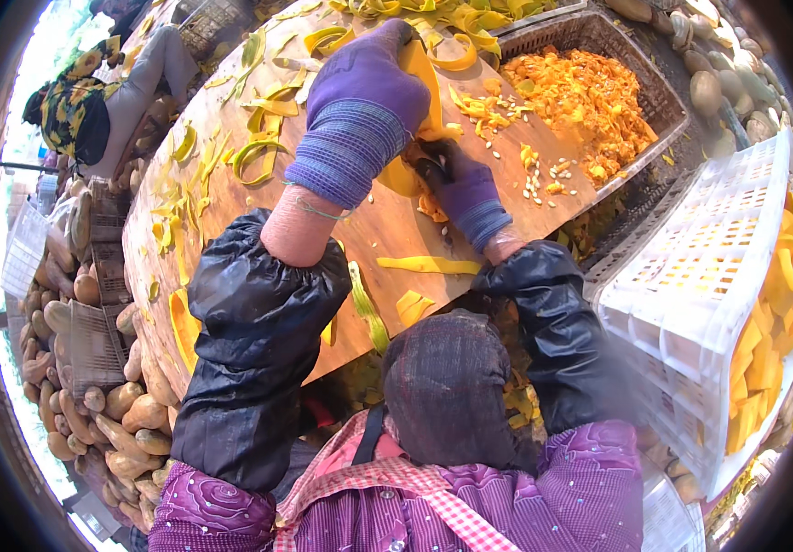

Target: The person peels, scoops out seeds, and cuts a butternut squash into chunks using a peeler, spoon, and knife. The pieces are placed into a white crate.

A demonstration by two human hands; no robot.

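My left hand [365, 96], in a purple knit glove, grips a long peeled piece of orange squash [423, 79] above the wooden board [396, 234]. Close beside it on the right, my right hand [462, 183], in a purple glove with dark, wet fingers, is curled against the squash near its orange pulp. Whether a tool sits in those fingers is hidden. Stringy pulp and pale seeds [538, 183] lie on the board to the right. Curled yellow-green peels [258, 159] are strewn to the left, and a peel strip [427, 265] lies below my hands.
A crate [672, 127] of orange pulp stands at the upper right. A white plastic crate [700, 276] with cut squash [762, 359] is at the right. Whole squashes [127, 414] are piled at the left, where another person [93, 110] bends over. A dark cloth-covered form [448, 386] is below the board.
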